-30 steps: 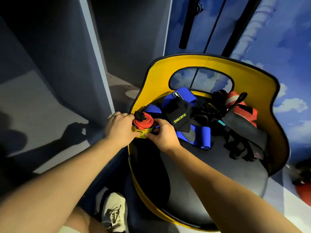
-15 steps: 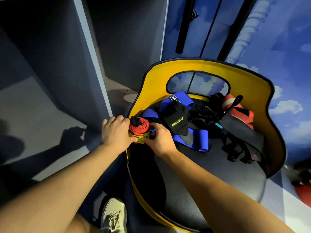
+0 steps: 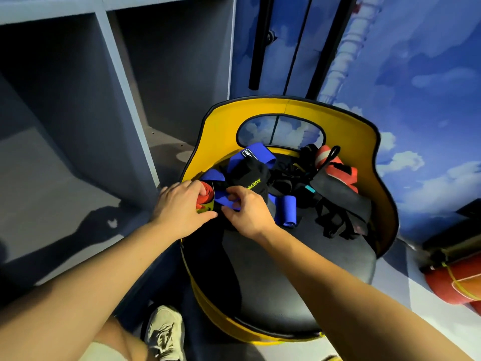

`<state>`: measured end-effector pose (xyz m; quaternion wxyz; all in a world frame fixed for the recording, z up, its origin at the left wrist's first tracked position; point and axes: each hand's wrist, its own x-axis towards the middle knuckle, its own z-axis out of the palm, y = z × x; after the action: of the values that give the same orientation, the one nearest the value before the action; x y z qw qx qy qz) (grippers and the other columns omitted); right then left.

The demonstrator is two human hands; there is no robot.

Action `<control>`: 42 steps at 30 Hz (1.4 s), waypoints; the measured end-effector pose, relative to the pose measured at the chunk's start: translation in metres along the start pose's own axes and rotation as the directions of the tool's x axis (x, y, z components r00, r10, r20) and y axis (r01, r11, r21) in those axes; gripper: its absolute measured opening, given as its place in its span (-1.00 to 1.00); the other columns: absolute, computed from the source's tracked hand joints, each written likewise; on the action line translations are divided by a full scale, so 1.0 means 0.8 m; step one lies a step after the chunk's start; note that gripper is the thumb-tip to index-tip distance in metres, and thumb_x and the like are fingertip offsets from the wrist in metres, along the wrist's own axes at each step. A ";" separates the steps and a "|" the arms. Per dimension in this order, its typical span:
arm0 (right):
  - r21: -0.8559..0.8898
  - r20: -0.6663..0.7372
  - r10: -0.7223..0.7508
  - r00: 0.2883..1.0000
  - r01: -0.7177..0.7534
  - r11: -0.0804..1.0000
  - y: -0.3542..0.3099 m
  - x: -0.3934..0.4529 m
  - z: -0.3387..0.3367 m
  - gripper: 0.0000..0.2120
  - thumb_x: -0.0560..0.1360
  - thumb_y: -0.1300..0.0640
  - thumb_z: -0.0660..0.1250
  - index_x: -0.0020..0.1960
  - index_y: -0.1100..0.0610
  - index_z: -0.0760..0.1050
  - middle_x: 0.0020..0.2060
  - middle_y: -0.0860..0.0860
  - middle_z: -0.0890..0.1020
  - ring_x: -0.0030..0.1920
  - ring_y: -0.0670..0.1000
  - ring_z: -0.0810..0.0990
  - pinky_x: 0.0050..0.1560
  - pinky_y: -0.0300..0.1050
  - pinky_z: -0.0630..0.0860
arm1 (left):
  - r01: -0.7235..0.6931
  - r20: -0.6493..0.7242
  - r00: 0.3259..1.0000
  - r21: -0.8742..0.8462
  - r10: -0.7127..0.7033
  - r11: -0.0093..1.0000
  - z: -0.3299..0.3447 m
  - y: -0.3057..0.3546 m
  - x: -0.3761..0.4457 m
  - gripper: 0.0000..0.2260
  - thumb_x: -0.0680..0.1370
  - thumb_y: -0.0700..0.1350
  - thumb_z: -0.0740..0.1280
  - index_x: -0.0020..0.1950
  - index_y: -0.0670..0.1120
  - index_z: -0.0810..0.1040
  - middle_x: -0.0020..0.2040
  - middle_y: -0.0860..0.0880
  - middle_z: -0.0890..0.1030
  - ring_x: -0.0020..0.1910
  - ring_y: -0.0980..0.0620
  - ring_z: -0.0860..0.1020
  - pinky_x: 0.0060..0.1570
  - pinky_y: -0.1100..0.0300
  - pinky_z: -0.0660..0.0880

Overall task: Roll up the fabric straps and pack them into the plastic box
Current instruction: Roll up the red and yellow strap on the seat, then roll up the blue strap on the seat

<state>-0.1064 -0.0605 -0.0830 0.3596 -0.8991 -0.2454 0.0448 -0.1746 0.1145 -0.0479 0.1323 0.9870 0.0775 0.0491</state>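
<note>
From the head view, you look down on a round chair with a black cushioned seat (image 3: 299, 269) and a curved yellow backrest (image 3: 351, 131) that has an oval cut-out; take that seat as your landmark.

Your left hand (image 3: 182, 207) sits at the seat's left rim, fingers curled around a tightly wound red fabric strap roll with a yellow-green end (image 3: 205, 199), so the roll is gripped and only partly visible past your knuckles. Your right hand (image 3: 247, 212) is just beside it, over the seat's left rear part, thumb and fingertips pinching the edge of a flat blue fabric strap (image 3: 226, 200) that runs back under a black fabric piece with yellow-green lettering (image 3: 251, 178). The two hands are almost touching.

On the seat just right of your right hand stands a short blue rolled strap end (image 3: 287, 208). Against the backrest, at the seat's rear, lies a tangle of black straps and gloves (image 3: 335, 201), with a red-and-white fabric piece (image 3: 335, 165) on its far side.

Left of the seat stands a grey open shelf unit (image 3: 117, 82). Below the seat's front left edge you see a pale sneaker (image 3: 165, 334). To the seat's right, on the floor, lies a red cylinder (image 3: 458, 282). Behind the backrest rises a wall painted with blue sky and clouds (image 3: 416, 74).

No plastic box can be made out here.
</note>
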 end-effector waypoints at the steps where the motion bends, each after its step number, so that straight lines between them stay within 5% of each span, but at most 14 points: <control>1: 0.000 -0.001 0.009 1.000 -0.009 1.000 0.001 -0.006 -0.008 -0.52 0.49 0.06 0.42 0.38 0.11 0.47 0.12 0.00 0.62 0.08 0.00 0.58 0.14 -0.07 0.53 | -0.023 -0.001 1.000 -0.006 0.023 1.000 -0.002 0.006 -0.003 -0.52 0.41 0.31 0.45 0.19 0.06 0.49 0.08 0.07 0.57 0.14 -0.06 0.54 0.20 -0.02 0.42; 11: -0.049 -0.070 0.059 0.996 -0.062 0.997 0.008 -0.096 -0.100 -0.73 0.49 0.12 0.39 0.19 0.08 0.60 -0.17 -0.11 0.65 -0.14 -0.06 0.62 -0.03 -0.20 0.54 | -0.125 0.036 0.991 -0.074 0.128 0.989 -0.020 0.092 -0.051 -0.66 0.52 0.18 0.38 0.21 0.06 0.49 0.10 0.08 0.59 0.16 -0.03 0.55 0.09 0.06 0.44; 18: -0.100 -0.107 0.127 0.986 -0.138 0.985 0.028 -0.170 -0.146 -0.91 0.52 0.10 0.39 -0.05 0.06 0.67 -0.24 -0.11 0.67 -0.21 -0.12 0.63 -0.14 -0.30 0.49 | -0.183 0.090 0.976 -0.165 0.200 0.969 -0.010 0.145 -0.103 -0.75 0.51 0.18 0.38 0.09 0.08 0.54 -0.09 0.15 0.61 0.02 0.07 0.57 -0.03 0.14 0.47; 23: -0.112 -0.127 0.168 0.978 -0.182 0.977 0.048 -0.197 -0.162 -0.92 0.51 0.11 0.39 -0.06 0.03 0.67 -0.23 -0.09 0.69 -0.20 -0.13 0.64 -0.12 -0.26 0.53 | -0.201 0.117 0.967 -0.196 0.226 0.960 0.010 0.165 -0.115 -0.75 0.51 0.19 0.39 0.09 0.10 0.56 -0.09 0.16 0.60 -0.15 0.15 0.50 -0.12 0.20 0.45; 28: -0.085 -0.130 0.190 0.973 -0.202 0.976 0.069 -0.186 -0.160 -0.92 0.50 0.13 0.39 -0.05 0.03 0.66 -0.19 -0.06 0.71 -0.18 -0.10 0.66 -0.07 -0.16 0.58 | -0.163 0.135 0.969 -0.279 0.207 0.946 0.032 0.169 -0.092 -0.71 0.51 0.15 0.41 0.17 0.09 0.53 0.02 0.15 0.58 -0.11 0.13 0.52 -0.04 0.20 0.50; 38: -0.274 0.014 0.186 0.982 -0.175 0.946 0.111 -0.076 -0.132 -0.59 0.46 0.11 0.43 0.29 0.14 0.54 0.19 0.09 0.59 0.19 0.12 0.57 0.18 -0.07 0.47 | -0.032 0.190 0.977 -0.323 0.098 0.946 0.089 0.165 0.020 -0.61 0.52 0.04 0.44 0.31 0.01 0.52 0.19 0.03 0.60 0.14 0.02 0.57 0.14 0.14 0.51; 42: -0.457 0.147 0.187 0.971 -0.101 0.884 0.136 -0.029 -0.118 -0.26 0.44 0.04 0.47 0.54 0.14 0.28 0.49 0.08 0.36 0.44 0.14 0.38 0.43 -0.04 0.34 | -0.020 0.200 0.976 -0.295 0.082 0.955 0.115 0.166 0.060 -0.61 0.51 0.04 0.45 0.31 0.02 0.52 0.22 0.04 0.61 0.21 0.01 0.56 0.17 0.16 0.48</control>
<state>-0.0579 -0.1977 -0.0885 0.1146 -0.9651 -0.2140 0.0979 -0.0982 -0.0272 -0.0970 0.2822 0.9580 0.0293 -0.0414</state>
